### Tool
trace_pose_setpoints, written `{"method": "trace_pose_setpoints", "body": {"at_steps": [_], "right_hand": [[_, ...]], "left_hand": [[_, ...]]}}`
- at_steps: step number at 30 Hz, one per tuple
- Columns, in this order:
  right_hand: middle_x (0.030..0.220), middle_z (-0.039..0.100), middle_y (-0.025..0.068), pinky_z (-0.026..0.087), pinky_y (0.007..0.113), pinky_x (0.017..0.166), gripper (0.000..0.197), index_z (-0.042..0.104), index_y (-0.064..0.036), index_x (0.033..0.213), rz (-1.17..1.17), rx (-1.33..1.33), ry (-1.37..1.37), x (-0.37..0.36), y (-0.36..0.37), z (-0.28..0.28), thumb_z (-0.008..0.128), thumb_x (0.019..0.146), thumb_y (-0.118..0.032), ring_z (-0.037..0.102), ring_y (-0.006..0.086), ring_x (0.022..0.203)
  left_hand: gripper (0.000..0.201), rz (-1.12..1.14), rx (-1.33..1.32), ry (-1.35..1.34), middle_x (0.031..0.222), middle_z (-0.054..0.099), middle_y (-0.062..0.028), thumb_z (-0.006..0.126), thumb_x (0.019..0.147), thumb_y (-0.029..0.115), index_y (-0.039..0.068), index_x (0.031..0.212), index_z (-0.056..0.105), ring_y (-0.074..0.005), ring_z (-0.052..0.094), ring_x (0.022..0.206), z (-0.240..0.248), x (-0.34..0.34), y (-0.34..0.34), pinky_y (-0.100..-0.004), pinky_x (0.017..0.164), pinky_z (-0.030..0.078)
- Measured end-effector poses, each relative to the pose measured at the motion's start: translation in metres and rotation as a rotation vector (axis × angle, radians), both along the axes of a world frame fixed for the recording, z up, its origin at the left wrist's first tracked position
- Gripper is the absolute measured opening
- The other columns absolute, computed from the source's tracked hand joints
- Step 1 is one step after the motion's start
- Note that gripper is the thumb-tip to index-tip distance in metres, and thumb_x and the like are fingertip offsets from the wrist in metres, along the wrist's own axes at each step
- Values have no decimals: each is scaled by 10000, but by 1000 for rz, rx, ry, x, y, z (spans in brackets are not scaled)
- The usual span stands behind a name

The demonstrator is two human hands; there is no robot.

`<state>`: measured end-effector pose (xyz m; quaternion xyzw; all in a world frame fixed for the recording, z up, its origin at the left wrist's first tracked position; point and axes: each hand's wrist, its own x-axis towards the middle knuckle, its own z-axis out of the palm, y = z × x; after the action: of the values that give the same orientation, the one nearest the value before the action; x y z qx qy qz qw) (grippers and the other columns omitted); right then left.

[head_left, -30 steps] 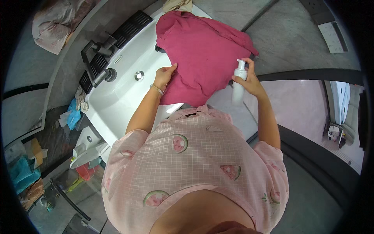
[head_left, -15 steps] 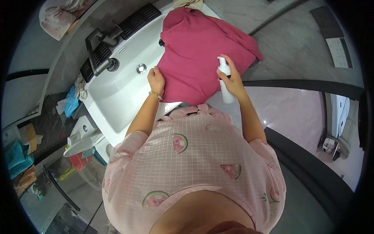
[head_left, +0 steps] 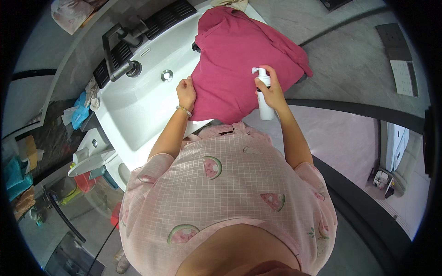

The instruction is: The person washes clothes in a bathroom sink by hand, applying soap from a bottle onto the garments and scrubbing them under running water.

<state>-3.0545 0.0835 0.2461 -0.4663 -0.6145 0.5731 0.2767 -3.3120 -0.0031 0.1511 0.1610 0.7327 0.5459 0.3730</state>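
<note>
Currently, crimson garment [head_left: 239,60] drapes over right portion of sink [head_left: 120,106], blocking view of it. Left hand [head_left: 186,93], fingers curled in tight, pinches garment's edge above sink. Right hand [head_left: 272,89] wraps around white pump bottle [head_left: 266,110], near sink's right side. Black faucet [head_left: 123,70] along sink's upper-left rim, beige cloth [head_left: 235,4] at far end, blue packet [head_left: 80,112] beside left corner.
</note>
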Motion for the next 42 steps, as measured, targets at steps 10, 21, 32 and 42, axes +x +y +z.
{"method": "trace_pose_setpoints", "body": {"at_steps": [10, 21, 32, 42], "right_hand": [[853, 582, 93, 468, 321, 661, 493, 396, -162, 1273, 171, 57, -61, -32, -20, 22, 604, 829, -204, 586, 168, 734], [757, 588, 90, 459, 318, 624, 490, 378, -173, 1279, 22, 110, -119, -45, -25, 20, 586, 837, -207, 581, 169, 681], [791, 571, 81, 452, 311, 642, 437, 383, -128, 1237, 58, 56, -160, -16, -49, -1, 572, 844, -162, 567, 160, 704], [811, 547, 44, 469, 270, 570, 412, 402, -110, 1228, 17, 108, -127, -30, -41, -1, 571, 852, -109, 533, 101, 675]], "left_hand": [[332, -15, 62, -36, 613, 470, 29, 517, 917, 271, 25, 694, 528, -55, 362, 581, 11, 1, -5, -221, 533, 338], [301, -2, 121, -121, 612, 472, 42, 525, 913, 261, 28, 723, 537, -48, 359, 565, 16, -1, -11, -208, 517, 330], [273, -32, 88, -210, 618, 499, 38, 553, 898, 264, 36, 749, 550, -45, 377, 542, 7, -5, -13, -199, 508, 344], [241, -50, 116, -211, 623, 502, 36, 555, 897, 232, 36, 756, 543, -38, 383, 540, 10, -5, -17, -192, 500, 344]]}}
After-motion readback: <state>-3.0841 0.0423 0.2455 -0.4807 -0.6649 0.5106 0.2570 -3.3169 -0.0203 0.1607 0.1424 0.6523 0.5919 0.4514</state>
